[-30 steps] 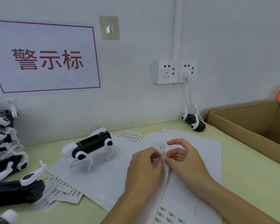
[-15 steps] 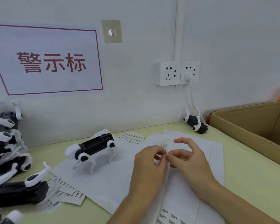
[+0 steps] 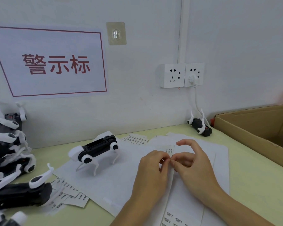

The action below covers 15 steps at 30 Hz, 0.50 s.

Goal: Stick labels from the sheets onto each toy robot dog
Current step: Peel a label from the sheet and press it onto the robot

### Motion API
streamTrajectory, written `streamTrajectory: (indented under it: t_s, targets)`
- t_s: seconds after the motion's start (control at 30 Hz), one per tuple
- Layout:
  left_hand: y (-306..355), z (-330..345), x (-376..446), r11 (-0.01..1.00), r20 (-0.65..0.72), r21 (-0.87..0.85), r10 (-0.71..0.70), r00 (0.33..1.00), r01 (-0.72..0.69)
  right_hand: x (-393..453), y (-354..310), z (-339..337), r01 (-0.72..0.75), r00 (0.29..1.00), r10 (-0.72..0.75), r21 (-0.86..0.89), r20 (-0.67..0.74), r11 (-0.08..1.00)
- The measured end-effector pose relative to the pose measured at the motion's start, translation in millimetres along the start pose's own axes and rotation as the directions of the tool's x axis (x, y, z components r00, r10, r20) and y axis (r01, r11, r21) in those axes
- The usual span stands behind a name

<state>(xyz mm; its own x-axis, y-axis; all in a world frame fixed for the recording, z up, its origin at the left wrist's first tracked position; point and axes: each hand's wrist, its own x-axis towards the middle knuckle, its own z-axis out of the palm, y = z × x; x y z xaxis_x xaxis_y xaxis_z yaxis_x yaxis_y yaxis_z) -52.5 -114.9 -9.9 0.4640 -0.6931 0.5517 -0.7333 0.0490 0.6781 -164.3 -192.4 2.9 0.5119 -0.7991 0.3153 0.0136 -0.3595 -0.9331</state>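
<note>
While a pile of toy dogs (image 3: 8, 154) waits at the tabletop's left edge | one toy dog (image 3: 95, 150) stands left of centre | left hand (image 3: 151, 168) and right hand (image 3: 192, 165) pinch the label sheet (image 3: 170, 150), fingertips meeting | labels likely thin, flimsy; lift by a corner.

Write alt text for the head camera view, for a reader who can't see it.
Two hands, left and right, pinch at a label sheet on a green table. A black-and-white toy dog stands on the papers to their left, with more dogs piled at the left edge. A cardboard box sits at right, below a wall with a sign and sockets.
</note>
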Motion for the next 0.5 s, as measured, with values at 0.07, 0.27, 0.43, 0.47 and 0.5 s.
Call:
streamTrajectory:
  t_s: [0.07,0.27,0.43,0.47,0.5]
  targets:
    - [-0.2,0.0,-0.3,1.000,0.001,-0.008,0.001,1.000,-0.001,0.0,0.0,0.4,-0.004,1.000,0.004,0.002,0.001,1.000]
    - [-0.9,0.2,1.0,0.998,-0.009,-0.032,-0.050,0.999,0.050,0.1,0.5,1.6,-0.004,1.000,0.004,0.014,0.011,1.000]
    - [-0.6,0.7,1.0,0.996,-0.006,-0.038,-0.081,0.997,0.080,0.0,-0.4,1.6,-0.001,1.000,0.001,0.019,0.010,1.000]
    - [-0.9,0.6,1.2,0.995,-0.008,-0.045,-0.088,0.996,0.088,-0.1,-0.3,1.8,0.004,1.000,-0.004,0.013,0.011,1.000]
    - [-1.2,0.2,1.5,0.994,-0.010,-0.055,-0.098,0.995,0.097,-0.2,-0.4,2.1,0.012,1.000,-0.012,0.003,0.011,1.000]
